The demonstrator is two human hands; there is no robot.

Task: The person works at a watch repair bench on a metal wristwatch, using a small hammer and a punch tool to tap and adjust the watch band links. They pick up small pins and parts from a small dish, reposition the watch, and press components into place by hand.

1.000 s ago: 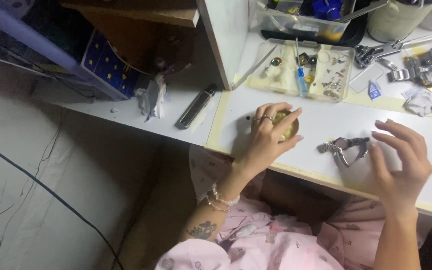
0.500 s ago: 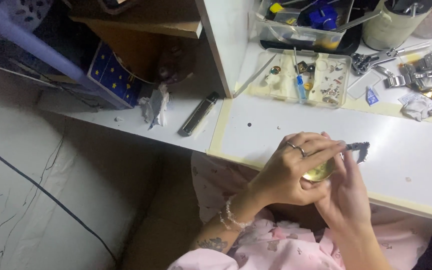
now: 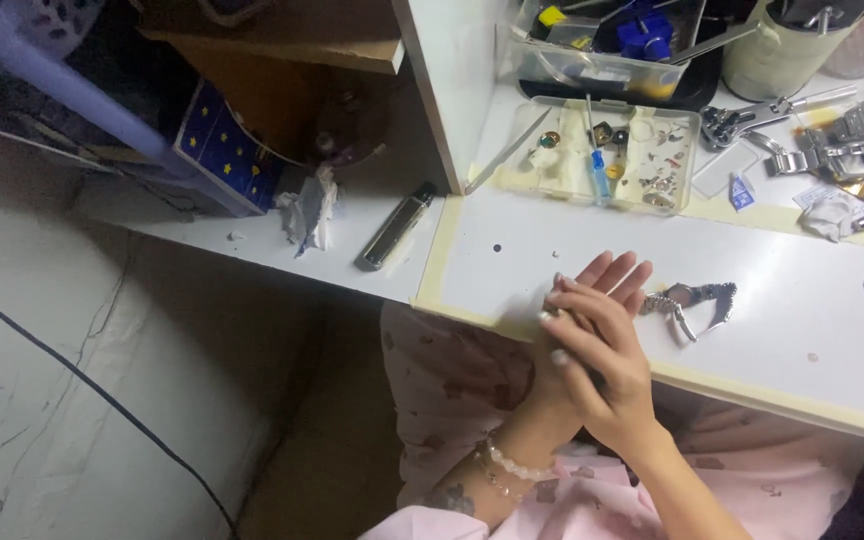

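- My left hand (image 3: 607, 285) lies palm up over the near edge of the tabletop (image 3: 792, 340), its fingers (image 3: 620, 272) straight and spread open.
- My right hand (image 3: 592, 345) is laid across the left palm. Its fingers (image 3: 555, 318) curl down over it, so the two hands press together. Whether anything is gripped between them I cannot tell, because the contact is hidden.
- Risk 1: the hands meet right at the tabletop's near edge. In my judgement, any small piece between the palms could slide out at the heel of the hand if the pressure slackens. It would then drop onto the pink clothing (image 3: 452, 390) on my lap, or past it to the floor.
- Risk 2: the metal tool (image 3: 697, 300) lies just right of my fingertips, apart from them. A careless sweep of either hand to the right could push it along the tabletop or snag its chain-like end.
- Risk 3: the clear compartment tray (image 3: 542, 175) of small parts stands farther back. It would probably be upset only by a long reach.
- The metal tool is silvery and plier-like, with two dark handles splayed toward the right. A short linked strip lies at its left end. It rests flat and untouched.
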